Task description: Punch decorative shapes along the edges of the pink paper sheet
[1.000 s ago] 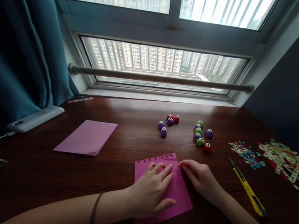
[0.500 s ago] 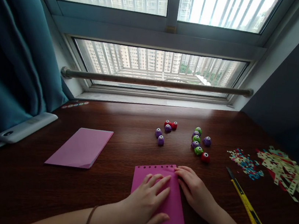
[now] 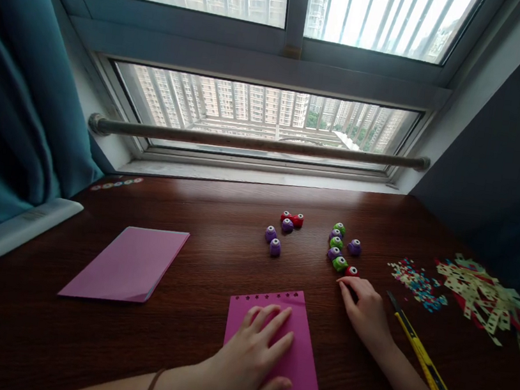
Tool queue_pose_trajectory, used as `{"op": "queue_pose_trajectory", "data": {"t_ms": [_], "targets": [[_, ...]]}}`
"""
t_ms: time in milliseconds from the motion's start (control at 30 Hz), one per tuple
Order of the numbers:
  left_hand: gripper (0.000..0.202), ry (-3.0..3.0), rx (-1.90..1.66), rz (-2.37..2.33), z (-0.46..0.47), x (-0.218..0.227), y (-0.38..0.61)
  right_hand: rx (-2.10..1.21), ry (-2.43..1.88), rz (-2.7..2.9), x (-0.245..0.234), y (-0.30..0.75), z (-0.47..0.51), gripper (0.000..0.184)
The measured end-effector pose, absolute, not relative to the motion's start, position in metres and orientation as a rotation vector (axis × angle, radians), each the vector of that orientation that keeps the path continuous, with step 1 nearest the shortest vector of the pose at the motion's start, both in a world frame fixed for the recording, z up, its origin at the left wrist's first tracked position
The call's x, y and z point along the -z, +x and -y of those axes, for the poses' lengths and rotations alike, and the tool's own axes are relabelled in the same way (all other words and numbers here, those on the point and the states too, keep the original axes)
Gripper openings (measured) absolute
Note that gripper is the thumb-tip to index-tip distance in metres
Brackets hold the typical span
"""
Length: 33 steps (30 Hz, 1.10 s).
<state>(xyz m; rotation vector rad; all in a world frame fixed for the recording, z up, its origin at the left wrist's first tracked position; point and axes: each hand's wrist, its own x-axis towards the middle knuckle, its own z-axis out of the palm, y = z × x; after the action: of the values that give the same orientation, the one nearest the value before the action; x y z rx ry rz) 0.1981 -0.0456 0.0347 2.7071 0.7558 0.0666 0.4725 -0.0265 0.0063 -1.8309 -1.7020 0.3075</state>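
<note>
No writing can be read; a faint mark on the white device [image 3: 17, 230] at the tabletop's left edge is too small to make out.

The left hand [image 3: 251, 361] lies flat on the pink sheet [image 3: 299, 362], fingers straight and slightly apart, palm down, gripping nothing. The sheet sits at the middle of the near edge, with one row of small punched holes along its far side. A brown band [image 3: 149, 389] circles that wrist.

The right hand [image 3: 367, 310] rests on the wood to the sheet's right, fingers stretched forward and loosely together, empty. Its fingertips [image 3: 342, 282] are just beside the red punch [image 3: 352, 271] (whether they touch, I cannot tell).

Twelve small punches stand mid-table towards the window. The left cluster [image 3: 279, 230] has five: two red, three purple. The right cluster [image 3: 339, 248] has seven: three green, three purple and the red one, nearest the hand.

One yellow knife [image 3: 417, 349] lies just right of the right wrist, slanting towards the near right corner. Beyond it are a confetti heap [image 3: 416, 283] and a pile of cut strips [image 3: 483, 294] at the right edge. One pink stack [image 3: 124, 263] lies left of the sheet, well apart. Nothing lies between the hands and the punches.
</note>
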Motion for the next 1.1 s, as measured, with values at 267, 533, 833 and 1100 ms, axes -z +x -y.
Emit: {"op": "queue_pose_trajectory", "data": {"t_ms": [267, 533, 833, 1100], "targets": [[0.045, 2.738, -0.143, -0.783, 0.048, -0.036, 0.199, -0.309, -1.752, 1.688, 0.000, 0.478, 0.022, 0.027], [0.046, 2.787, -0.178, -0.776, 0.050, -0.034, 0.199, -0.383, -1.640, 1.735, -0.003, 0.464, 0.030, 0.027], [0.047, 2.797, -0.291, -0.765, 0.051, -0.028, 0.198, -0.462, -1.525, 1.905, -0.010, 0.444, 0.025, 0.026], [0.047, 2.808, -0.308, -0.751, 0.050, -0.027, 0.198, -0.437, -1.517, 1.990, -0.038, 0.406, -0.027, 0.024]]}}
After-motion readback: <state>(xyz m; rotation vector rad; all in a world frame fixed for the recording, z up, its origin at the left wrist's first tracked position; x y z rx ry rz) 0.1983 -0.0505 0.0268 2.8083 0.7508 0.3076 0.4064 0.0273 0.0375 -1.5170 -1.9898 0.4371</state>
